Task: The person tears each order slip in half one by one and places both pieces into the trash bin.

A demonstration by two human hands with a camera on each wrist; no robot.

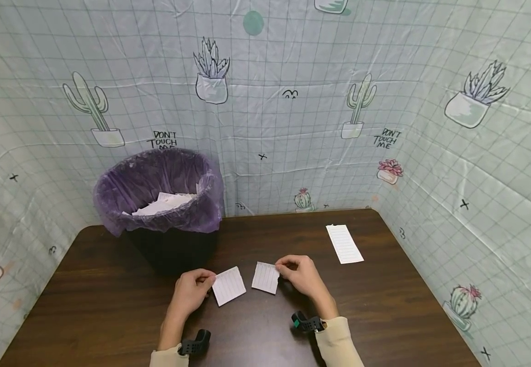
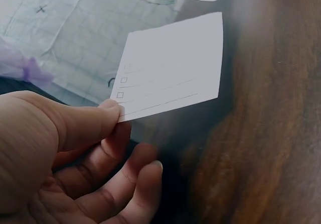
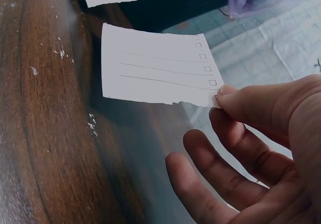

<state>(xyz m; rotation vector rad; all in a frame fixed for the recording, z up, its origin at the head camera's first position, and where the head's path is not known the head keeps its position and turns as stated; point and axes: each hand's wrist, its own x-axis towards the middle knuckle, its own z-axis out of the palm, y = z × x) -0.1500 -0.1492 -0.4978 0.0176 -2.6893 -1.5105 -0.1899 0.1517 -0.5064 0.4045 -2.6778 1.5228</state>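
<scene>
Between thumb and index finger, my left hand [image 1: 193, 289] pinches a corner of a piece of lined white paper [image 1: 229, 286]. Small printed checkboxes run along its edge in the left wrist view. My right hand [image 1: 303, 275] pinches a second lined piece of paper [image 1: 266, 278] by its corner. That piece [image 3: 160, 66] has a ragged torn edge and checkboxes in the right wrist view. A narrow gap separates the two pieces, which are held over the brown table [image 1: 256, 331]. The other fingers of both hands are loosely bent.
Behind my left hand stands a black bin [image 1: 173, 250] with a purple liner [image 1: 155, 171], holding white paper pieces [image 1: 166, 202]. A longer lined paper strip [image 1: 345, 243] lies on the table at the right. A printed curtain [image 1: 265, 127] surrounds the table. Tiny white scraps [image 3: 92, 125] dot the wood.
</scene>
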